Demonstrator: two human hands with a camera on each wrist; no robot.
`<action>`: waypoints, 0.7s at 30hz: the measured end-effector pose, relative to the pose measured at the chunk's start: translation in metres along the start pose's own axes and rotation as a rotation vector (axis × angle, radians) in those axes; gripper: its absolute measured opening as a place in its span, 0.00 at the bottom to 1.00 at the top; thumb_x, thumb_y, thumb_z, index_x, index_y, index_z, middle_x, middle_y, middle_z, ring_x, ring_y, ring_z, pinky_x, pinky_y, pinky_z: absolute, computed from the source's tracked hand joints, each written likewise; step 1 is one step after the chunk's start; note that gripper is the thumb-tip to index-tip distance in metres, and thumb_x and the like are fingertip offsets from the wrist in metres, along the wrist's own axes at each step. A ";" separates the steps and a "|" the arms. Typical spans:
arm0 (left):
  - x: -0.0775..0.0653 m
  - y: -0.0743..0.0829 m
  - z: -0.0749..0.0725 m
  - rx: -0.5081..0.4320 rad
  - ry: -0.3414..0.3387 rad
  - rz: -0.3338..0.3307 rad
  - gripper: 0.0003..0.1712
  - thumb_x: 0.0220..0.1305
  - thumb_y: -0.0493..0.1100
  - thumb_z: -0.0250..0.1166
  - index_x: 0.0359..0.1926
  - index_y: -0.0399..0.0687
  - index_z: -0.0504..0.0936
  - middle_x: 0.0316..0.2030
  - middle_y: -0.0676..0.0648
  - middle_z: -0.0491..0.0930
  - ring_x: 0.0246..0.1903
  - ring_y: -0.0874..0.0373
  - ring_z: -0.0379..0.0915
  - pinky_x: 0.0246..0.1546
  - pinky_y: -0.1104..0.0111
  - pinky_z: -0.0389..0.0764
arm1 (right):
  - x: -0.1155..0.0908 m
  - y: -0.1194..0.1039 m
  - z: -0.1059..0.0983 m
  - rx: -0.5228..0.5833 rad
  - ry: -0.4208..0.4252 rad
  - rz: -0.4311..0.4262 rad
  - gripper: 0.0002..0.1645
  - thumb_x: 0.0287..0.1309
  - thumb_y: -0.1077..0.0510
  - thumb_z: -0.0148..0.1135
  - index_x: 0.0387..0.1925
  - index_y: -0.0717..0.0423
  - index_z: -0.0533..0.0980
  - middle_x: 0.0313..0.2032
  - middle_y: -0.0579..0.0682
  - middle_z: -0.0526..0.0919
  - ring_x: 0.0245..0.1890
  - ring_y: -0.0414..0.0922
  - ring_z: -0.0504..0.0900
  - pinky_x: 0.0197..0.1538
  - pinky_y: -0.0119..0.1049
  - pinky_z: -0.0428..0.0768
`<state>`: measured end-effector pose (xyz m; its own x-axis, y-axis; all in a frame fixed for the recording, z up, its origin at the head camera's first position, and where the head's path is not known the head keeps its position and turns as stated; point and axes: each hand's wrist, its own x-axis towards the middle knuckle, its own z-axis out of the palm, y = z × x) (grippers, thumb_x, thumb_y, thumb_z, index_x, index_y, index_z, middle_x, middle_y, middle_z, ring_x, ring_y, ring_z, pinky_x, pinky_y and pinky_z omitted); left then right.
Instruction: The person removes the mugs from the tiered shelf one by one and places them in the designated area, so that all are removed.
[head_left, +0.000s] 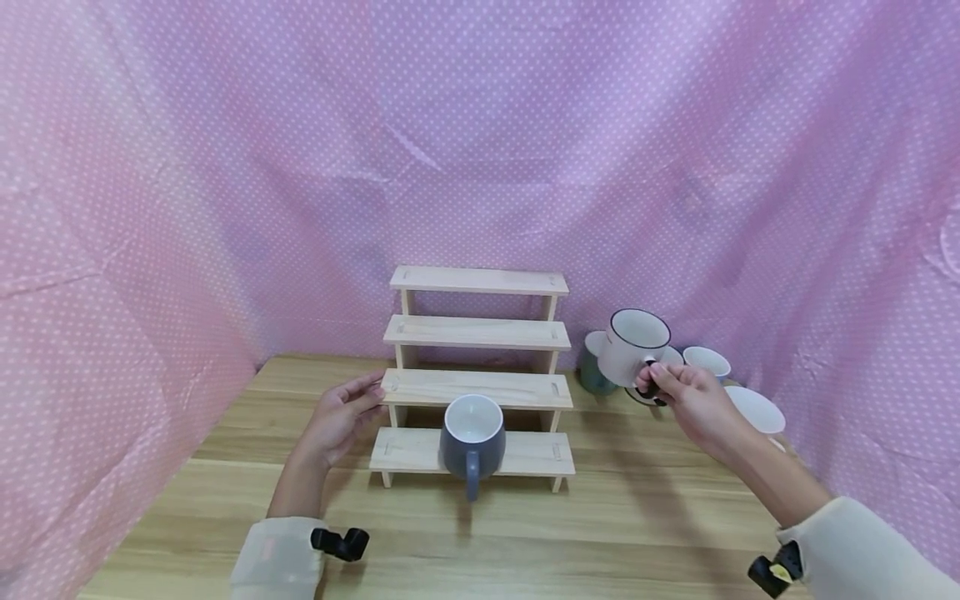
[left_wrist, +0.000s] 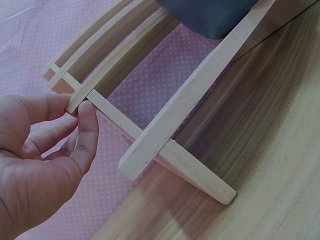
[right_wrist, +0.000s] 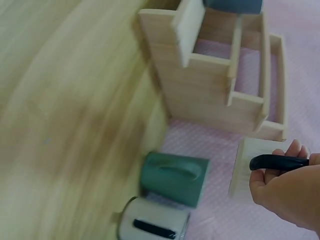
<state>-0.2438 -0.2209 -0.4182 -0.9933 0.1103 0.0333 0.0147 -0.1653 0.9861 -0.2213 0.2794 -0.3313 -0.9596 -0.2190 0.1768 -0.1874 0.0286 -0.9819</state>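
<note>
A stepped wooden display shelf with several tiers stands on the table. My left hand pinches the left end of its second tier from the bottom between thumb and fingers, as the left wrist view shows up close. A grey-blue mug with a white inside sits on the lowest tier, its handle facing me. To the right of the shelf, my right hand grips the black handle of a white mug with a dark rim. That mug is upright, held above the table in front of other cups.
On the table at the right stand a green mug, a white mug with a black handle, a white cup and another wide white cup. Pink dotted cloth hangs behind the wooden table.
</note>
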 end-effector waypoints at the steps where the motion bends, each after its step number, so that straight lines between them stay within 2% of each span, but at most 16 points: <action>1: 0.000 0.000 0.000 0.001 -0.001 0.001 0.30 0.77 0.34 0.58 0.74 0.29 0.62 0.55 0.43 0.71 0.48 0.63 0.77 0.56 0.73 0.82 | -0.001 0.003 -0.002 0.003 0.008 0.003 0.16 0.79 0.59 0.49 0.42 0.66 0.79 0.38 0.45 0.81 0.42 0.37 0.80 0.51 0.25 0.79; 7: 0.000 0.000 0.000 -0.001 -0.001 -0.001 0.30 0.76 0.34 0.58 0.74 0.29 0.62 0.55 0.43 0.71 0.49 0.63 0.77 0.57 0.72 0.81 | -0.010 0.024 -0.017 -0.033 0.059 0.065 0.15 0.79 0.61 0.49 0.43 0.68 0.78 0.36 0.43 0.82 0.41 0.36 0.80 0.50 0.24 0.79; 13: -0.001 0.000 0.001 -0.003 0.010 -0.011 0.30 0.76 0.34 0.58 0.74 0.29 0.62 0.54 0.45 0.73 0.49 0.63 0.77 0.57 0.72 0.81 | -0.025 0.044 -0.029 -0.097 0.091 0.140 0.17 0.80 0.58 0.48 0.45 0.68 0.77 0.38 0.42 0.82 0.41 0.34 0.80 0.51 0.24 0.79; 21: -0.001 0.001 0.002 0.006 0.019 -0.010 0.30 0.77 0.34 0.57 0.74 0.29 0.62 0.56 0.43 0.72 0.50 0.63 0.76 0.57 0.72 0.81 | -0.041 0.068 -0.034 -0.149 0.127 0.210 0.17 0.80 0.59 0.46 0.45 0.69 0.77 0.38 0.44 0.82 0.41 0.35 0.79 0.49 0.25 0.79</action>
<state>-0.2424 -0.2192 -0.4174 -0.9954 0.0933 0.0204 0.0054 -0.1582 0.9874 -0.2023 0.3238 -0.4031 -0.9975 -0.0694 -0.0129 -0.0017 0.2055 -0.9787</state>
